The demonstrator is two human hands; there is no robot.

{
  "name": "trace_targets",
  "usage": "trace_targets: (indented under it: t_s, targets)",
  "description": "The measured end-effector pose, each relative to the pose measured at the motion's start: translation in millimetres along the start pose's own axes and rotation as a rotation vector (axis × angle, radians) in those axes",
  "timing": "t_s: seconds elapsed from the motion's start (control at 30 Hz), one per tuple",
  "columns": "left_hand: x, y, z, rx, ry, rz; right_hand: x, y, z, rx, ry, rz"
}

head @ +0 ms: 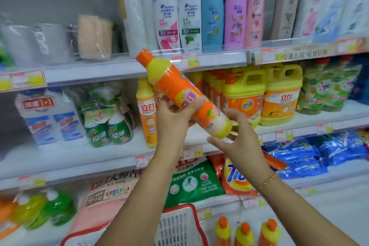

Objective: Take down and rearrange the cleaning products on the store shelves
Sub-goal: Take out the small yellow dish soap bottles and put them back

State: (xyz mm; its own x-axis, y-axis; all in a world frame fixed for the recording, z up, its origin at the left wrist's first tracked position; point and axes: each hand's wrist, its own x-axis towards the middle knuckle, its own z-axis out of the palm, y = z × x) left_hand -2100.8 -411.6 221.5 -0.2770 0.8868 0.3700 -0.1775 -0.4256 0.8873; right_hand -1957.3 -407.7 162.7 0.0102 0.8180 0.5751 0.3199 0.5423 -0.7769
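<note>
My left hand [175, 113] grips an orange and yellow detergent bottle [177, 87] around its middle and holds it tilted in front of the middle shelf, orange cap up and to the left. Just below the bottle's yellow base, my right hand [237, 135] is spread with straight fingers; I cannot tell whether it touches the base. A matching bottle [145, 115] stands upright on the middle shelf [99, 151] behind my left hand. Three more such bottles [244, 231] stand at the bottom of the view.
Yellow detergent jugs [281, 95] stand right of the bottles on the middle shelf, with green spray packs [109, 123] and white bottles on the left. Shampoo bottles [189, 16] line the top shelf. Detergent bags [191, 181] lie on the lower shelf. A white basket with a red rim [179, 225] sits below.
</note>
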Motion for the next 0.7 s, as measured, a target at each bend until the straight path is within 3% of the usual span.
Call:
trace_targets:
  t_s: [0.17, 0.4, 0.47, 0.53, 0.7]
  targets:
    - [-26, 34, -13, -0.121, -0.074, -0.089, -30, -27, 10, 0.143, 0.185, -0.189]
    - [-41, 44, -30, -0.258, -0.120, -0.110, -33, -56, 4, -0.015, 0.162, -0.392]
    - [-41, 42, -33, -0.318, -0.130, -0.080, -33, -61, 0, 0.150, 0.098, -0.265]
    - [-40, 40, -33, -0.369, -0.157, -0.060, -29, -63, -4, 0.463, -0.017, -0.029]
    - [-31, 27, -35, -0.497, -0.327, -0.040, -23, -47, -10, 1.183, -0.491, 0.628]
